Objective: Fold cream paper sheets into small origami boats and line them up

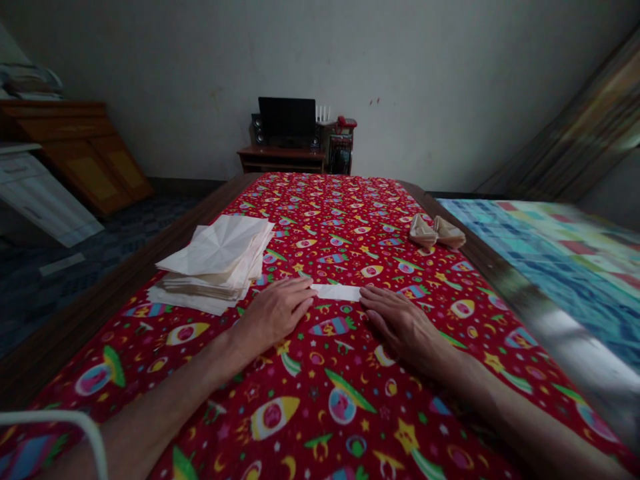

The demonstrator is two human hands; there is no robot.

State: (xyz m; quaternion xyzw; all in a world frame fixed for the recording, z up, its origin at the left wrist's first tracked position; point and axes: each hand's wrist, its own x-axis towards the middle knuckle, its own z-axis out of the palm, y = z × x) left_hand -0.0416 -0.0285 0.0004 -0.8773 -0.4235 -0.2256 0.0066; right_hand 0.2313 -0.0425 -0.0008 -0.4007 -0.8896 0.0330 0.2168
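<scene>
A narrow folded strip of white paper (339,292) lies flat on a red patterned cloth (320,387). My left hand (280,307) rests palm down over its left end, fingers stretched out together. Over the right end, my right hand (397,320) lies in the same way, fingertips pressing on the paper. Both ends of the strip are hidden under the fingers. Beside my left hand is an uneven stack of creased paper sheets (220,247), the top one with fold lines running out from its middle. Farther right sit two folded tan paper pieces (423,230), side by side.
The cloth covers a long table with a dark wooden edge (200,200). Beyond its far end stand a monitor (287,117) and speakers on a desk. A white cable (75,417) curves in at lower left. To the right is a bed with a patterned cover (545,253).
</scene>
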